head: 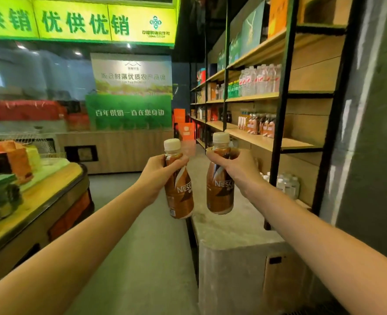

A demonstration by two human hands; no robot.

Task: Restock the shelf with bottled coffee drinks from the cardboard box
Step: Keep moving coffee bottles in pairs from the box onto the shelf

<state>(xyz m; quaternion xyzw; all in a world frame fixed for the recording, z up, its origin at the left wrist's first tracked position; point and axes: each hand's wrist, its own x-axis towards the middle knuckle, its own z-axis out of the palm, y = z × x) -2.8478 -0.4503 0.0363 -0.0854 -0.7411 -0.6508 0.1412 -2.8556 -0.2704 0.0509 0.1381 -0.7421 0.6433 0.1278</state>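
Observation:
My left hand (158, 172) grips a brown bottled coffee drink (180, 194) with a white cap by its neck, held upright in mid-air. My right hand (233, 169) grips a second coffee bottle (219, 192) the same way, just to the right of the first. Both bottles hang in front of the wooden shelf unit (267, 142) on the right, left of the shelf board where several similar coffee bottles (258, 125) stand in a row. The cardboard box (278, 278) shows only partly, low at the right.
A grey concrete ledge (228, 223) runs under the shelves, with water bottles (287, 184) on the lowest level. Clear and green bottles (256, 80) fill the shelf above. A display counter (35, 201) with packaged goods stands at left. The aisle floor (142, 258) lies between.

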